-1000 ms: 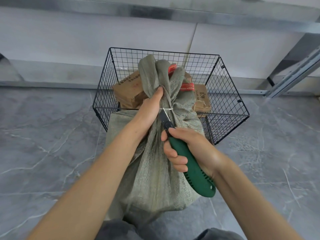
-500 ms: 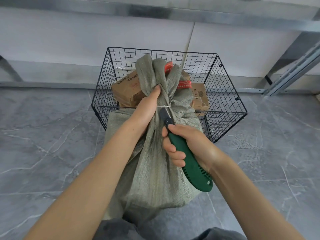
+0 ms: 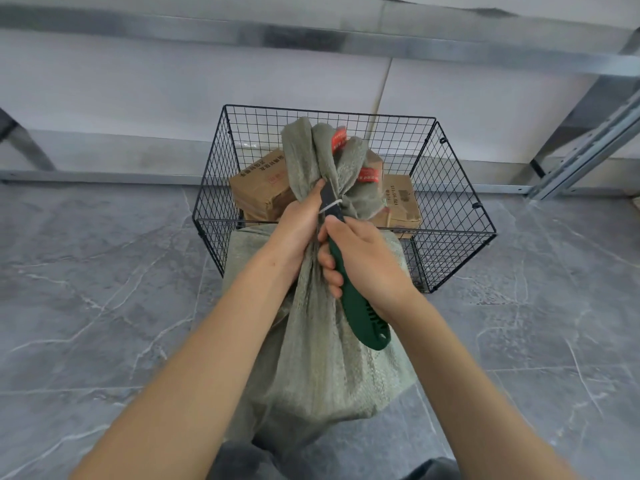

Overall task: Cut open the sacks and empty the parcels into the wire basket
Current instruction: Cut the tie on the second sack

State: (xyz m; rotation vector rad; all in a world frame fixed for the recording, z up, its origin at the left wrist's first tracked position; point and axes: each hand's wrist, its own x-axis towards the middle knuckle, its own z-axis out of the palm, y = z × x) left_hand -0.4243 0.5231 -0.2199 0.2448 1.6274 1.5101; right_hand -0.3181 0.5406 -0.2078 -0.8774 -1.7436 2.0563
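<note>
Sack (image 3: 322,358): one, grey-green woven plastic, coarse weave, full and lumpy. It stood on the floor between my forearms, against the near side of the wire basket (image 3: 450,202). Its neck was gathered into a twisted bunch bound by a thin white tie (image 3: 332,205).

Left hand (image 3: 298,230): fingers and thumb wrapped tight round the neck at the tie, forearm stretched forward.

Right hand (image 3: 367,265): a full fist closed round the knife (image 3: 360,313), thumb laid along the top towards the blade.

Knife: dark green moulded handle, curved, slotted near the butt. The short dark blade pointed up and away, flat against the neck, with the tie crossing over it.

Basket: black square-mesh wire, rectangular, open-topped.

Parcels (image 3: 263,188): brown cardboard boxes, printed, some with red tape (image 3: 339,140), lying inside the basket.

Floor (image 3: 104,289): smooth grey tiles with pale veining.
</note>
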